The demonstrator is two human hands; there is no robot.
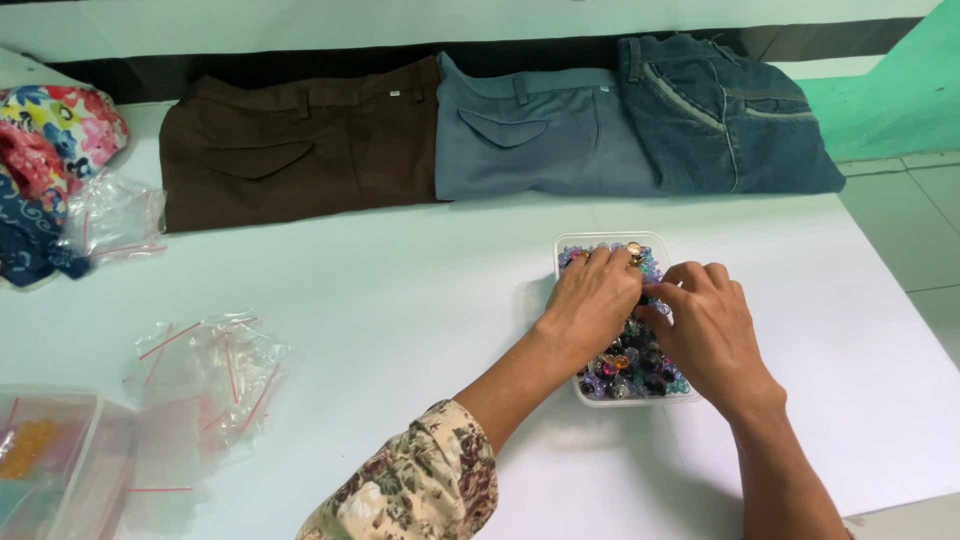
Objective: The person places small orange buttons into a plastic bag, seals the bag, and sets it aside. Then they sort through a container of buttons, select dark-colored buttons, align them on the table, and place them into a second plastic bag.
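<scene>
Hands over a clear plastic tub (575,243) of mixed coloured beads (625,370), set on the white surface (420,290) right of centre. Left hand (592,300) lies palm-down on the beads, fingers curled together, a ring on one finger; whether it pinches a bead cannot be told. Right hand (708,330) just beside it, fingertips bent into the beads and touching the left; its grip is also hidden. Both hands cover most of the tub. Along the far edge lie three folded trousers side by side: brown (300,150), grey-blue (535,135), dark denim (725,115). Far left, a floral cloth bundle (50,150) and a clear zip bag (110,215). Nearer left, a heap of small clear bags with red strips (215,375), then a clear box (50,460) with yellow bits inside at the corner.
</scene>
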